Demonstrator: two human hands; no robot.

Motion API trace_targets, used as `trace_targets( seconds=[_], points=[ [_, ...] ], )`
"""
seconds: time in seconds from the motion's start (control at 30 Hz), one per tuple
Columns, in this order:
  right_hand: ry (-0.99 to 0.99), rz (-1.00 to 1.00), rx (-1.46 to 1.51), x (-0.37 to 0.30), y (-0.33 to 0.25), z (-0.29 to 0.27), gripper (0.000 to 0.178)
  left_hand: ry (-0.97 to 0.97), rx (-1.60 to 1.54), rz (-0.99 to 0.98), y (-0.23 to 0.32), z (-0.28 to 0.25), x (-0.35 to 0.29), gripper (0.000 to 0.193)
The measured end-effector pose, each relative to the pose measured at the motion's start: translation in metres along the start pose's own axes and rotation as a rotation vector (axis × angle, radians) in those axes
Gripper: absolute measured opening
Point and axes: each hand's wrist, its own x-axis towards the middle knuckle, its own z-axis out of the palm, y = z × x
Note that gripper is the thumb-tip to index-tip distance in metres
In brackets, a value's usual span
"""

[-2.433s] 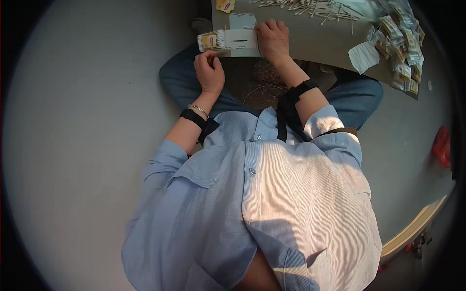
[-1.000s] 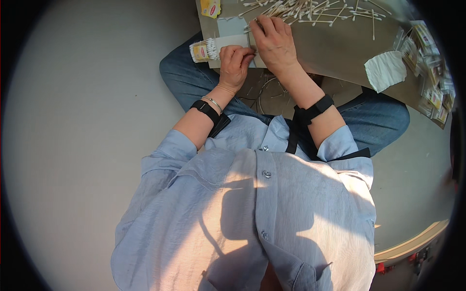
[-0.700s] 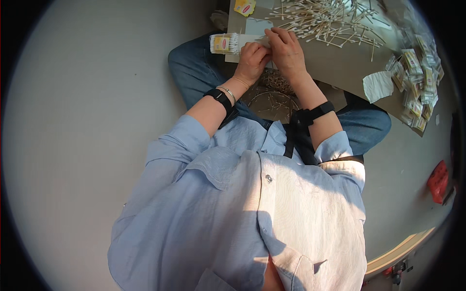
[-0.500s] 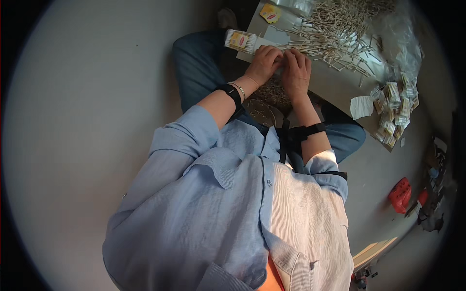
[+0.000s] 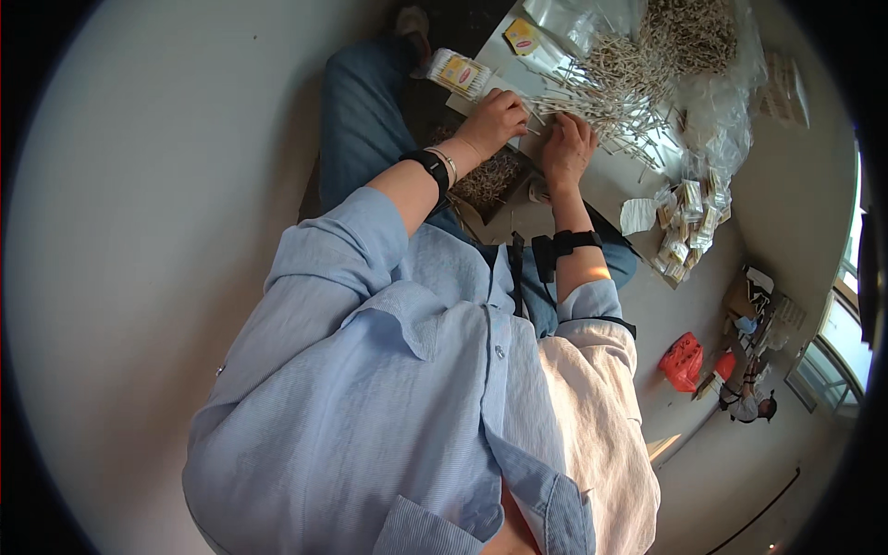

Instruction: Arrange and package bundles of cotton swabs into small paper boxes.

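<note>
A large heap of loose cotton swabs [image 5: 620, 79] spreads over the table [image 5: 606, 176] in front of me. My left hand [image 5: 499, 120] is at the near table edge, its fingers pinched at thin cotton swab sticks by the fingertips. Close to its right, my right hand [image 5: 567, 153] rests with bent fingertips at the heap's near edge; what they hold, if anything, is hidden. Beyond my left hand, at the table's left corner, sits a clear pack of cotton swabs [image 5: 461, 74] with a yellow label. A yellow label card [image 5: 521, 37] lies farther back.
Below my hands, between my legs, is a dark container of swabs [image 5: 486, 180]. Crumpled clear plastic bags [image 5: 717, 116] and a pile of filled small packs [image 5: 689, 227] lie to the right, beside a white paper piece [image 5: 637, 215]. A red bag [image 5: 682, 362] is on the floor; a person [image 5: 747, 405] is farther off.
My hands have moved apart from their close position over the table edge. The view has shifted, showing more of the room on the right.
</note>
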Motion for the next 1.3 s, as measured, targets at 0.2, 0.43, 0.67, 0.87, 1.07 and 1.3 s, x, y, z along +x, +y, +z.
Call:
trace_targets(
  seconds=[0.2, 0.43, 0.67, 0.87, 1.07, 1.3],
  points=[
    [-0.023, 0.038, -0.081, 0.018, 0.003, 0.001, 0.019, 0.015, -0.021, -0.118, 0.007, -0.001, 0.002, 0.032],
    [-0.05, -0.032, -0.034, 0.032, -0.002, 0.007, 0.011, 0.017, 0.164, -0.095, 0.008, 0.002, 0.006, 0.048],
    [0.071, -0.136, 0.019, -0.001, -0.001, 0.002, 0.009, 0.014, 0.113, -0.05, 0.002, 0.005, 0.002, 0.038],
    [0.029, -0.042, 0.006, -0.005, -0.005, 0.001, 0.011, -0.014, 0.092, 0.007, 0.001, 0.004, 0.003, 0.031],
    [0.064, -0.016, -0.038, 0.006, -0.028, -0.005, 0.031, 0.047, -0.006, -0.005, 0.01, -0.009, 0.002, 0.035],
    [-0.231, -0.306, 0.068, 0.006, -0.11, 0.016, 0.077, 0.594, -0.172, -0.455, -0.026, -0.076, 0.016, 0.024]
  ],
)
